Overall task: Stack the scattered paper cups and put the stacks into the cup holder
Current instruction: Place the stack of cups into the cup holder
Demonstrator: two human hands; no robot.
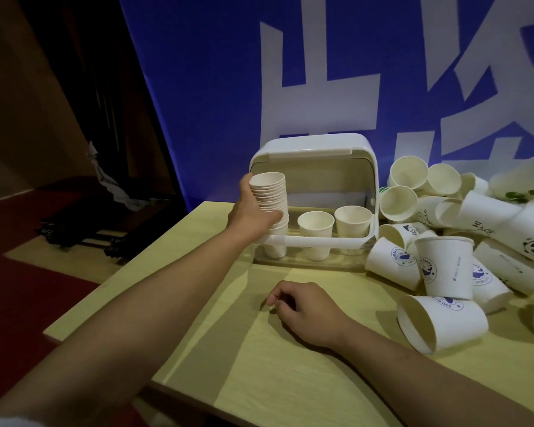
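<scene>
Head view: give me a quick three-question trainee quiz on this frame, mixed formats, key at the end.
1. True or false: the left hand grips the stack of paper cups at the cup holder's left slot.
2. Multiple choice: the loose printed cups lie A) left of the holder, B) right of the holder, C) inside it.
3. Fill in: the right hand rests on the ___, holding nothing.

Key: 1 true; 2 B; 3 table.
</scene>
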